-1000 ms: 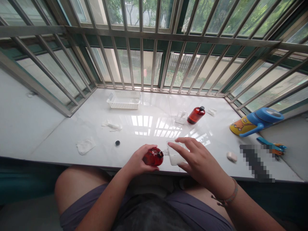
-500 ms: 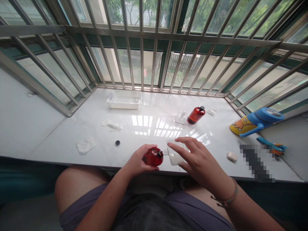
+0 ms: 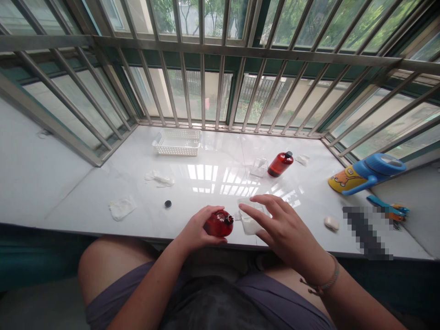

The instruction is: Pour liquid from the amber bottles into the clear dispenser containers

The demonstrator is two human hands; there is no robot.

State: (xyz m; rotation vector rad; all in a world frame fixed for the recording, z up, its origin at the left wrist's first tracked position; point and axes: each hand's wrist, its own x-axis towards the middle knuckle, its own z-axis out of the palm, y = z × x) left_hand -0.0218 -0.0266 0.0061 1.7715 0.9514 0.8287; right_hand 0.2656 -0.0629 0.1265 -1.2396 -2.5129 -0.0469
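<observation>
1. Bench [image 3: 103, 183] of white, glossy stone ran under a barred window; a crumpled wipe [image 3: 121, 208] lay far left on it, a second wipe [image 3: 160, 178] further in, and a basket [image 3: 177, 142] stood at the back near the bars.
2. A small black cap [image 3: 167, 203] lay alone, between the first wipe and the left hand.
3. The left hand [image 3: 195, 229] was closed around a red bottle [image 3: 217, 223] at the near edge, the bottle tipped on its side with its open neck pointing right.
4. That neck met the rim of a clear cup [image 3: 250, 218], which stood just beside it with some pale content at the bottom.
5. The right hand [image 3: 285, 229] gripped the cup from the right, thumb on the near side, forefinger stretched along the rim, the other fingers spread and loose.
6. Further back, a second clear cup [image 3: 259, 167] stood touching or just beside a capped red bottle [image 3: 280, 164] that lay tilted; a white scrap [image 3: 302, 159] sat beyond them.
7. A small white lump [image 3: 331, 223] lay right of the right hand.
8. At the far right rested a blue jug [image 3: 369, 172] and a blue tool [image 3: 387, 207].
</observation>
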